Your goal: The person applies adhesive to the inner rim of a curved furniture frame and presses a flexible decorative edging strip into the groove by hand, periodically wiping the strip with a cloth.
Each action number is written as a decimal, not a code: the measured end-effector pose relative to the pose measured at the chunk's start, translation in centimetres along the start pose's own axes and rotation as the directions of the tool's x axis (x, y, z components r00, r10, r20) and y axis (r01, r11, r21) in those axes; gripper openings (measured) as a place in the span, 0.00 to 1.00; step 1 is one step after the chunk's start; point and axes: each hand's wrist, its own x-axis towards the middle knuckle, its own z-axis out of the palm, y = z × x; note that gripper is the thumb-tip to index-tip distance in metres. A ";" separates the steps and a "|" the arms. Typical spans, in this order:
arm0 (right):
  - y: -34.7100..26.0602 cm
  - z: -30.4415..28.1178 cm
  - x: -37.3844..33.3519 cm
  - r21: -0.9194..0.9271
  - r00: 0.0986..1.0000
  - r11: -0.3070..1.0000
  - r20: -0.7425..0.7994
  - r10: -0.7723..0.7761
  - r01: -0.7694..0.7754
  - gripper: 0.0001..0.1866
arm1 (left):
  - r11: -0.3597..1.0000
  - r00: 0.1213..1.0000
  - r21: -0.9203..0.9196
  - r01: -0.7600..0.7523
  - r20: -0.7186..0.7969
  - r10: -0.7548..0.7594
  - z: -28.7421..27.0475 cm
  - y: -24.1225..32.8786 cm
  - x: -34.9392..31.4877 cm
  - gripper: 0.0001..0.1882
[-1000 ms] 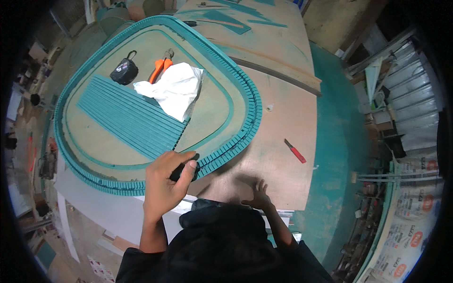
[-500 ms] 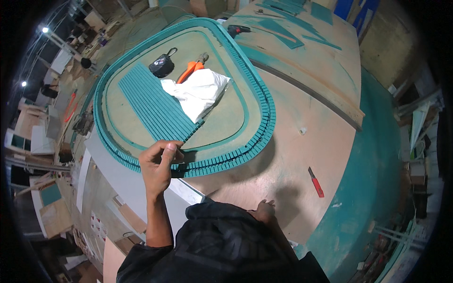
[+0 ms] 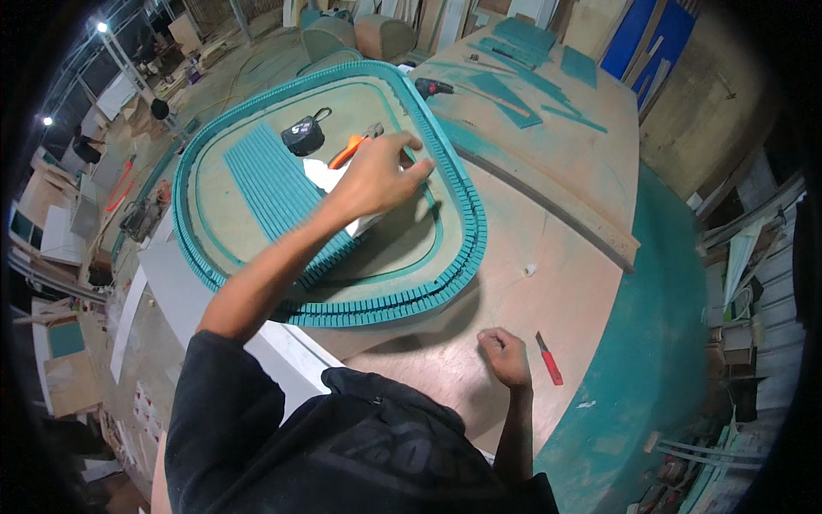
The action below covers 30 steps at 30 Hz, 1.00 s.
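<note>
My left hand (image 3: pixel 384 176) reaches over a rounded teal-rimmed panel (image 3: pixel 402 304), above a crumpled white bag (image 3: pixel 323 176) that it partly covers. Its thumb and forefinger are apart, and nothing shows between them. Orange-handled pliers (image 3: pixel 347 152) lie just beyond the wrist, partly hidden by the hand. Grooved teal strips (image 3: pixel 270 176) lie side by side across the panel, passing under my forearm. My right hand (image 3: pixel 507 355) is held over the plywood table with curled fingers; what they hold, if anything, is hidden. Beside it lies a red-handled utility knife (image 3: pixel 550 361).
A black tape measure (image 3: pixel 303 135) lies on the panel. Past its far right edge are a drill (image 3: pixel 434 87) and teal offcuts (image 3: pixel 505 101). A long wooden bar (image 3: pixel 548 206) crosses the table, and a small white lump (image 3: pixel 529 270) sits nearer me.
My left hand has left the panel's near rim and moved away and right, over the white bag. The right hand has come forward beside the knife. The whole view has shifted slightly.
</note>
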 end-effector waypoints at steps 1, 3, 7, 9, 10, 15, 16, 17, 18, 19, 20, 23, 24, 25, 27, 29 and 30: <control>-3.6 -1.0 0.1 0.129 0.997 0.991 -0.066 0.030 -0.022 0.17 | 0.987 0.999 0.158 -0.006 0.051 -0.002 -0.1 -0.7 2.1 0.25; -9.7 -2.1 0.6 0.281 0.974 0.956 -0.226 -0.017 0.081 0.15 | 0.940 0.965 0.332 0.075 0.214 -0.152 -0.6 -1.5 6.7 0.25; -17.6 -1.7 3.7 0.111 0.869 0.932 -0.414 -0.272 0.345 0.15 | 0.949 0.868 0.214 0.232 0.395 -0.301 1.2 -4.3 11.9 0.21; -20.3 -1.2 5.4 0.058 0.879 0.950 -0.402 -0.259 0.306 0.16 | 0.940 0.857 0.144 0.309 0.386 -0.341 4.0 -6.0 13.3 0.20; -21.5 -0.7 6.3 -0.168 0.891 0.968 -0.385 -0.240 0.188 0.18 | 0.915 0.843 0.087 0.394 0.363 -0.397 5.0 -7.0 13.8 0.19; -24.3 0.3 7.6 -0.506 0.898 0.859 -0.412 -0.157 -0.082 0.23 | 0.832 0.850 -0.274 0.483 0.374 -0.371 5.0 -5.6 13.3 0.14; -24.7 0.1 7.8 -0.521 0.905 0.844 -0.408 -0.116 -0.127 0.23 | 0.831 0.850 -0.276 0.482 0.376 -0.369 4.7 -5.6 13.2 0.14; -24.8 0.0 7.8 -0.536 0.910 0.826 -0.408 -0.074 -0.173 0.23 | 0.814 0.836 -0.291 0.503 0.404 -0.372 4.5 -5.5 13.2 0.13; -24.5 0.0 7.9 -0.536 0.907 0.825 -0.415 -0.070 -0.181 0.23 | 0.797 0.821 -0.305 0.522 0.434 -0.371 4.4 -5.4 13.2 0.12; -24.2 0.2 8.0 -0.557 0.907 0.815 -0.409 -0.103 -0.158 0.23 | 0.801 0.825 -0.312 0.511 0.437 -0.357 4.5 -6.1 13.4 0.12; -24.2 0.7 8.3 -0.569 0.908 0.813 -0.395 -0.141 -0.121 0.23 | 0.746 0.780 -0.342 0.572 0.509 -0.365 4.4 -8.2 13.4 0.12; -24.4 1.8 8.0 -0.553 0.892 0.825 -0.423 -0.159 -0.115 0.23 | 0.630 0.677 -0.374 0.680 0.650 -0.345 3.1 -10.6 13.5 0.12; -24.0 1.2 7.9 -0.550 0.882 0.824 -0.446 -0.152 -0.135 0.23 | 0.673 0.708 -0.369 0.641 0.623 -0.332 3.3 -9.3 12.7 0.12; -23.9 1.3 7.9 -0.546 0.878 0.828 -0.449 -0.163 -0.125 0.23 | 0.708 0.740 -0.362 0.606 0.584 -0.335 2.2 -8.7 11.9 0.11; -23.7 1.3 7.9 -0.543 0.876 0.831 -0.452 -0.168 -0.121 0.23 | 0.728 0.731 -0.332 0.600 0.596 -0.331 1.3 -8.7 12.1 0.11; -23.7 1.4 7.9 -0.530 0.873 0.843 -0.451 -0.185 -0.095 0.22 | 0.749 0.719 -0.297 0.592 0.614 -0.325 0.9 -9.9 12.7 0.11; -23.6 1.5 7.8 -0.528 0.875 0.844 -0.449 -0.184 -0.094 0.22 | 0.748 0.717 -0.294 0.595 0.615 -0.329 0.7 -10.7 12.8 0.11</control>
